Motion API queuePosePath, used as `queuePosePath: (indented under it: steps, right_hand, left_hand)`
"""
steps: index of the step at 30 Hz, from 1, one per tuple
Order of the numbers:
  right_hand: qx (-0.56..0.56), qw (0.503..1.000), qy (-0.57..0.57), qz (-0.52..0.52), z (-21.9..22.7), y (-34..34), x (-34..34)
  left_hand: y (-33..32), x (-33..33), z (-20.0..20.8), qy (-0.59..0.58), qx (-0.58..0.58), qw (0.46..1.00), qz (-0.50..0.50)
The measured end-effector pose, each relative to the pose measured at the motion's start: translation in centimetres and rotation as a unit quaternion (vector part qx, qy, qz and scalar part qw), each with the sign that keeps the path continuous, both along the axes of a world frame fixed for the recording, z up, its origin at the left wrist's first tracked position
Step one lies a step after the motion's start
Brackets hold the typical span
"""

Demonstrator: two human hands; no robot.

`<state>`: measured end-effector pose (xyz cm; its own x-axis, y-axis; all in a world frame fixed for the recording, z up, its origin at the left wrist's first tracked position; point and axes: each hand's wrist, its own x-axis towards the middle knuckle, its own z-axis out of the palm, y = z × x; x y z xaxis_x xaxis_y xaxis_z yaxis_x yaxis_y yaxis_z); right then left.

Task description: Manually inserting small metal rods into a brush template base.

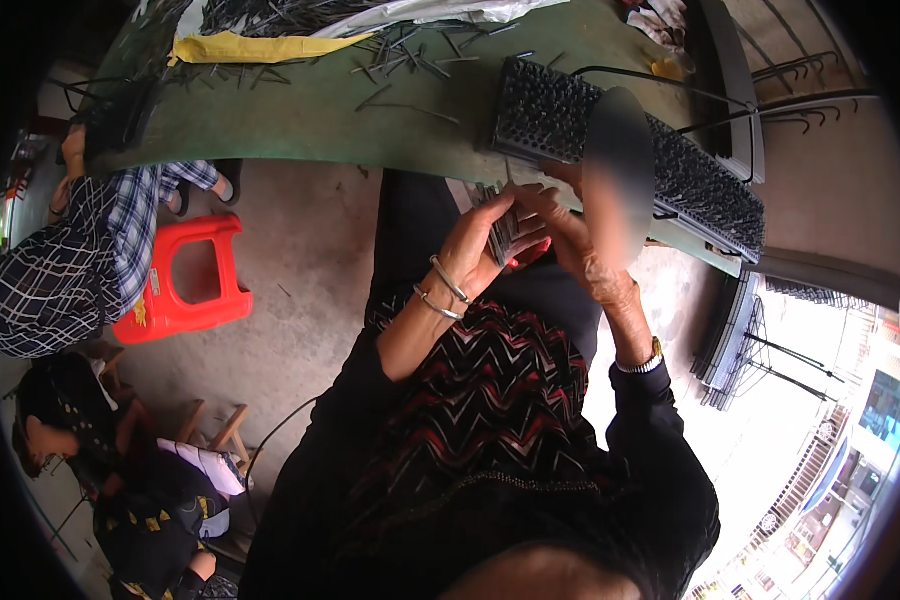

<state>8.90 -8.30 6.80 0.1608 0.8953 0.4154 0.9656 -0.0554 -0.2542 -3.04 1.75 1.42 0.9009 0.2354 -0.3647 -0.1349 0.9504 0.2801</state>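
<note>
A bundle of thin dark sticks [501, 238] lies across the palm and fingers of my left hand [470, 232], which is closed round it near the table's front edge. My right hand [582, 245] reaches in from the other side, its fingers bent together at the upper end of the bundle, close to my left thumb. Whether a single stick is between those right fingertips is too small to tell. Just beyond the hands stands a long black block [540, 105] with rows of small holes or studs on top. A blurred grey oval hides part of it.
Loose dark sticks [405, 55] and a yellow strip [260, 48] lie on the green table [300, 120]. Black wire racks [750, 110] stand at the right. A red plastic stool [195, 275] is on the floor at left, beside other people [60, 250].
</note>
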Motion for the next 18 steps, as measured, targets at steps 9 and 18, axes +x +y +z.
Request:
queuePosePath:
  steps: [9, 18]
  right_hand:
    - [0.054, 0.995, -0.033, 0.074, -2.4, -0.4, -0.3]
    - [0.093, 0.989, -0.007, 0.114, -2.3, 0.2, -1.0]
  left_hand:
    - [0.5, -0.2, -1.6, -0.088, -0.095, 0.990, -0.051]
    - [1.1, 0.1, -2.9, -0.099, -0.085, 0.991, -0.039]
